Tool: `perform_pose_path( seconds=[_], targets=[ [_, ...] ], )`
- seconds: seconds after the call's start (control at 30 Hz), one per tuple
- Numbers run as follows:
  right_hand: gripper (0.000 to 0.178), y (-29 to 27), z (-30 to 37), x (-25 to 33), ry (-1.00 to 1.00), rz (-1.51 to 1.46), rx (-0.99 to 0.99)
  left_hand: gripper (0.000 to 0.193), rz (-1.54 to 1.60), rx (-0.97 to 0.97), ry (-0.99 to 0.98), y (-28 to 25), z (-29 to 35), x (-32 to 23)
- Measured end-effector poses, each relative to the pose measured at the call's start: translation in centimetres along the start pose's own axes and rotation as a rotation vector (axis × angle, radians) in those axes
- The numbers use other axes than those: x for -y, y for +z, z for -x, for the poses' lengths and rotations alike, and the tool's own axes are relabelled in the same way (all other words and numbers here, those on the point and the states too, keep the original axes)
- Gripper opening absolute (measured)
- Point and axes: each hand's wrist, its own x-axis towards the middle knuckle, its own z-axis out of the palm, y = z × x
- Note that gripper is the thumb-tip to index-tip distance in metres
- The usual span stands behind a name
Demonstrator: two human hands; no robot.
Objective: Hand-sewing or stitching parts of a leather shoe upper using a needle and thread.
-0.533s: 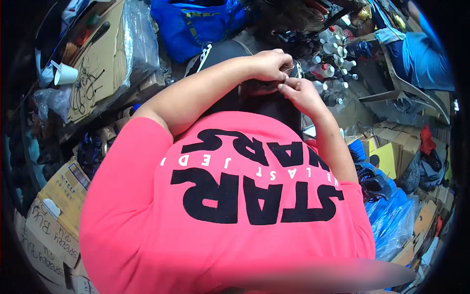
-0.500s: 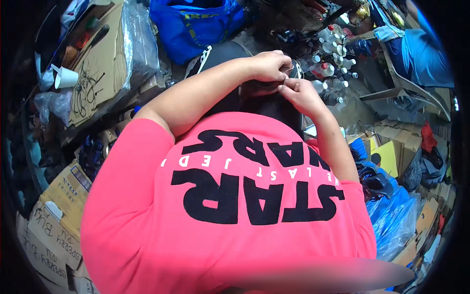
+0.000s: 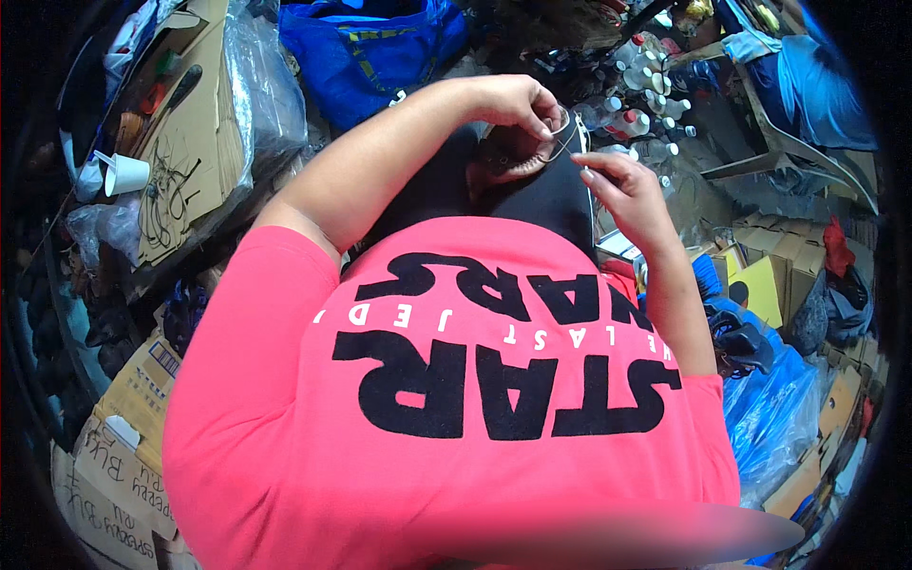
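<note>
Between my dark-clad thighs rests a brown, curved leather piece [image 3: 508, 163], shaped like part of a shoe. My left hand [image 3: 521, 106] is curled over its far edge, the fingers closed; exactly what sits between the fingertips is partly hidden. A thin thread [image 3: 560, 147] runs from the brown piece, loops beside my left fingertips and leads toward my right hand [image 3: 622, 190]. The right thumb and forefinger are pinched together at the thread's end, a short way right of the piece; whether a needle is there is too small to tell.
Several plastic bottles [image 3: 646, 81] stand beyond my right hand, near a slanted frame [image 3: 788, 152]. A blue bag [image 3: 370, 57] lies ahead, left of centre. Flattened cardboard [image 3: 190, 133] with a white cup [image 3: 125, 176] is at left; blue plastic wrap [image 3: 774, 389] and boxes lie at right.
My hands, close together before, have parted. The right one moved right and slightly nearer, the left a little farther away. The thread and more of the brown piece now show between them.
</note>
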Motion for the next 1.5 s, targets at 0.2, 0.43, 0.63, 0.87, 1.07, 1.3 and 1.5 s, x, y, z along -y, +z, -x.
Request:
perform_pose_path(
  seconds=[0.2,0.43,0.63,0.87,1.07,1.3,1.5],
  targets=[
    [0.020,1.2,-1.7,-0.5,-0.026,0.252,0.041,0.027,-0.036,0.091,0.021,-0.7,0.1,0.4],
    [0.022,1.1,-2.2,-0.2,-0.003,0.358,0.068,0.032,0.061,0.152,-0.082,-0.8,0.5,0.3],
    [0.021,1.1,-3.1,-0.3,-0.050,0.297,0.067,0.025,0.019,0.118,0.009,-0.7,-0.2,0.5],
    [0.019,0.0,-5.2,-4.2,-0.013,0.097,0.250,0.031,0.019,0.135,0.077,-0.8,-1.2,1.9],
    [0.019,1.1,-5.6,-5.4,0.060,-0.279,0.295,0.039,-0.058,0.111,0.066,-0.8,-0.8,1.2],
    [0.015,2.6,-3.4,-2.9,-0.105,0.003,0.031,0.038,-0.438,-0.438,0.176,0.2,1.8,2.1],
    [0.026,4.5,-1.2,-1.9,-0.161,0.293,-0.109,0.035,-0.446,-0.670,0.188,2.9,7.9,2.0]
  ],
)
